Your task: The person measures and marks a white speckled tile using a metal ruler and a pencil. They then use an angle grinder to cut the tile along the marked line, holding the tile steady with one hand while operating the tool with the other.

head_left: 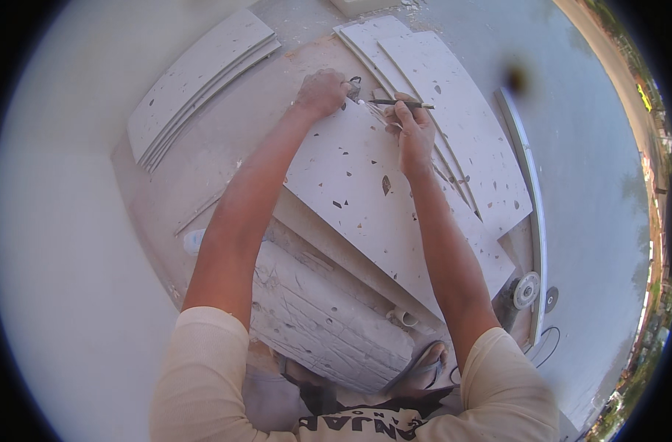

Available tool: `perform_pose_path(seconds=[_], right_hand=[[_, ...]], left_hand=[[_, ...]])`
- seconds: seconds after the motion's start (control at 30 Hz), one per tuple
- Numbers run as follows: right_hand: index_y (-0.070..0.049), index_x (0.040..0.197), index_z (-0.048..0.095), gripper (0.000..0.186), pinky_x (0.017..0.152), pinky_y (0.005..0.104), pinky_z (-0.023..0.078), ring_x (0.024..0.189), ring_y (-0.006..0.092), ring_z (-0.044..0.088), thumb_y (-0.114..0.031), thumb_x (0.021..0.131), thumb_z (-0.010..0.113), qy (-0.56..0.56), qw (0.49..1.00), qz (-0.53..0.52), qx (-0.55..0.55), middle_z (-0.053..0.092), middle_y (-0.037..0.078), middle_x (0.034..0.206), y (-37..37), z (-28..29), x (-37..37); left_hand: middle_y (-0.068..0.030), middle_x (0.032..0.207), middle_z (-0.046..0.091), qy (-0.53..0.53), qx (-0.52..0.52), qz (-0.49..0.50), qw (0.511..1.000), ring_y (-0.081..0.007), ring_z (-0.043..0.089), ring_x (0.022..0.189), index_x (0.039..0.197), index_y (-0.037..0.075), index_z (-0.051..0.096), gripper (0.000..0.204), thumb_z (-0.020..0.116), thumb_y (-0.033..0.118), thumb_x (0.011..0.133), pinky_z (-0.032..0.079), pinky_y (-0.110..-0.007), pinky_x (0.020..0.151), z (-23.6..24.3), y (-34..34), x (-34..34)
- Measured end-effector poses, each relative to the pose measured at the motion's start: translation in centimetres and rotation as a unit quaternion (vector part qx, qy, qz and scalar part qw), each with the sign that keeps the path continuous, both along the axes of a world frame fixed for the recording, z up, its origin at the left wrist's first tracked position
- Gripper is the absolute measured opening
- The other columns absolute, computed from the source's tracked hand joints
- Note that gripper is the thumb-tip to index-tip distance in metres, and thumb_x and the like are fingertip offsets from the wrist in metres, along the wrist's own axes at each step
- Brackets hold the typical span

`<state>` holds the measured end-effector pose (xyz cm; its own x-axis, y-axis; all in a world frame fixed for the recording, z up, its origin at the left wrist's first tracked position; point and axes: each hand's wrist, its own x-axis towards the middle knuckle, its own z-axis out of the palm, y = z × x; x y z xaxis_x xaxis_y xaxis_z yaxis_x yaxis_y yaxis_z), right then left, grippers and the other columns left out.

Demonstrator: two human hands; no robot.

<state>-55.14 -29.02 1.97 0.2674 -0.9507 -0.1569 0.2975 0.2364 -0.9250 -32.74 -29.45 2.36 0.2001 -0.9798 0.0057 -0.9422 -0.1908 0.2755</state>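
Observation:
A white speckled slab (365, 199) with dark chips lies slantwise in front of me. At its far corner my left hand (323, 93) is closed against a small grey object with a black loop (354, 89), which looks like a tape measure; the fingers partly hide it. Just to the right, above the slab's far right edge, my right hand (411, 136) pinches a dark pencil-like stick (402, 104) with a pale end. The stick points left, toward the left hand. Thin pale strips show between the two hands, too blurred to name.
Stacked speckled slabs stand at far left (203, 77) and right (454, 110). A long metal straightedge (526, 177) runs along the right. Near it are a grinder's disc (526, 291) and a loose dark disc (551, 298). A dusty, wrinkled long block (321, 317) lies near my feet, by a white pipe (403, 318).

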Motion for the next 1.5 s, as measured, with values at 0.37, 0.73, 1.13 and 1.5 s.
perform_pose_path(seconds=[0.37,0.73,1.13,1.5], right_hand=[[-0.002,0.124,0.066,0.024,0.069,0.028,0.054,0.081,0.0112,0.065,-0.014,0.103,0.064,0.018,0.999,-0.034,-0.017,0.07,0.005,0.089,-1.0,-0.7,-0.3],[0.001,0.133,0.062,0.071,0.092,0.0378,0.055,0.115,0.0216,0.064,-0.037,0.08,0.089,0.333,0.889,-0.001,-0.313,0.067,0.015,0.123,-0.8,4.8,-0.4],[0.006,0.12,0.065,0.046,0.079,0.0291,0.059,0.086,0.0171,0.073,-0.021,0.086,0.081,0.155,0.955,0.231,-0.104,0.075,0.014,0.099,3.0,12.0,2.4],[0.001,0.106,0.075,0.029,0.067,0.0293,0.056,0.082,0.0172,0.076,-0.023,0.092,0.073,0.436,0.867,0.226,-0.086,0.078,0.011,0.095,-3.3,13.9,6.8]], left_hand=[[-0.018,0.112,0.077,-0.12,0.077,-0.041,0.989,-0.0361,0.072,0.11,0.11,0.006,0.076,0.024,0.069,0.018,0.09,0.057,-0.048,0.096,4.2,-4.1,-2.4],[-0.0145,0.094,0.074,0.076,0.08,-0.131,0.985,-0.0309,0.071,0.092,0.103,0.007,0.073,0.029,0.082,0.009,0.075,0.055,-0.043,0.081,16.9,2.5,-6.1],[-0.0146,0.088,0.073,0.275,0.012,-0.072,0.959,-0.0259,0.069,0.083,0.102,0.002,0.073,0.015,0.074,0.011,0.09,0.054,-0.04,0.073,13.9,13.5,1.0],[-0.0107,0.081,0.076,0.385,-0.021,0.033,0.922,-0.0195,0.067,0.076,0.095,0.002,0.083,0.019,0.084,0.017,0.083,0.053,-0.037,0.075,3.2,17.8,6.6]])
